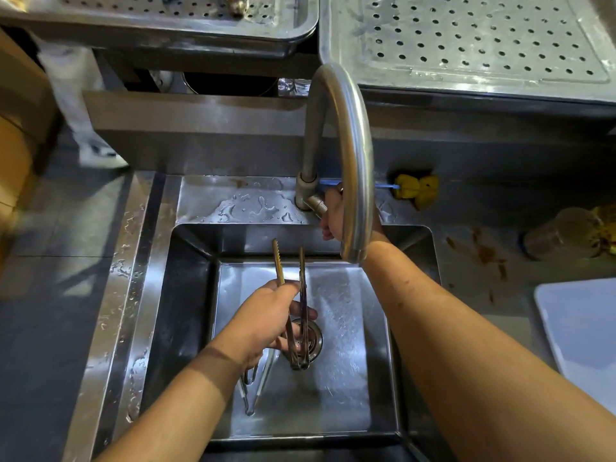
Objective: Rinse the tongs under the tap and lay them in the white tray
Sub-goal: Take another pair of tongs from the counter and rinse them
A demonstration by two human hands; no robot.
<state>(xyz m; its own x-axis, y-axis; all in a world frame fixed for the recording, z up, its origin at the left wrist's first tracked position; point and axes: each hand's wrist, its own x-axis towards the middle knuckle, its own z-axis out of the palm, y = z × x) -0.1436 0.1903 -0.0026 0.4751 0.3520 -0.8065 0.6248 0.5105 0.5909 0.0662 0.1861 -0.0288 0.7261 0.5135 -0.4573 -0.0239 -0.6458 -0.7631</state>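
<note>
- One head-worn wide-angle view looks steeply down and forward, close over the sink (186,328) at frame centre.
- Both forearms enter from the bottom edge.
- The tap (346,135) arcs toward the lens; the counter (466,261) fills the right.

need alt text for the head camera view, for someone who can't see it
Seen from above, a person's left hand holds metal tongs over a steel sink, while the right hand grips the tap handle. No water shows at the spout. More utensils lie in the basin; a white tray sits at right.
</note>
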